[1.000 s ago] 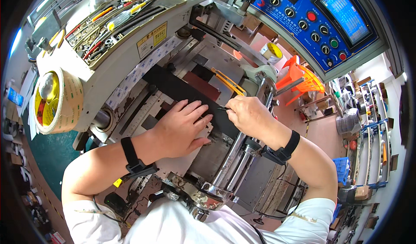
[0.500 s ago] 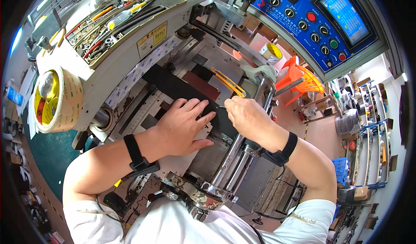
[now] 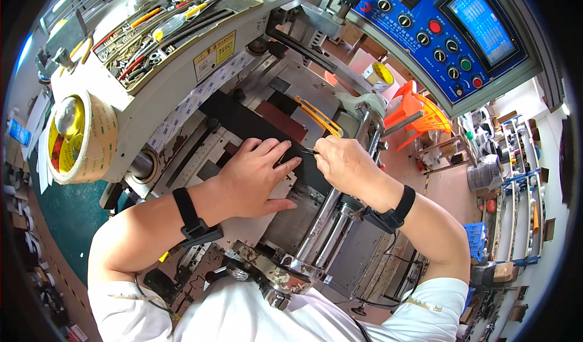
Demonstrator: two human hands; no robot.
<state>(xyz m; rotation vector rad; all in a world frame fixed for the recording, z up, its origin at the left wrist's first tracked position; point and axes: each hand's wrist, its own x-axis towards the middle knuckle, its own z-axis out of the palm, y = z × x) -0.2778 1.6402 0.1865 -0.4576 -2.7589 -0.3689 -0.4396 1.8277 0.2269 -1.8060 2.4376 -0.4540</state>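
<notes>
Thin dark tool (image 3: pixel 308 151) in right hand (image 3: pixel 343 163), tip leftward.

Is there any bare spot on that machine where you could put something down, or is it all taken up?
Bare metal shows beyond the black sheet, between the yellow knife and the tool tray. The middle is crowded: the left hand lies flat on the sheet, and the right hand pinches a thin tool beside it.
</notes>
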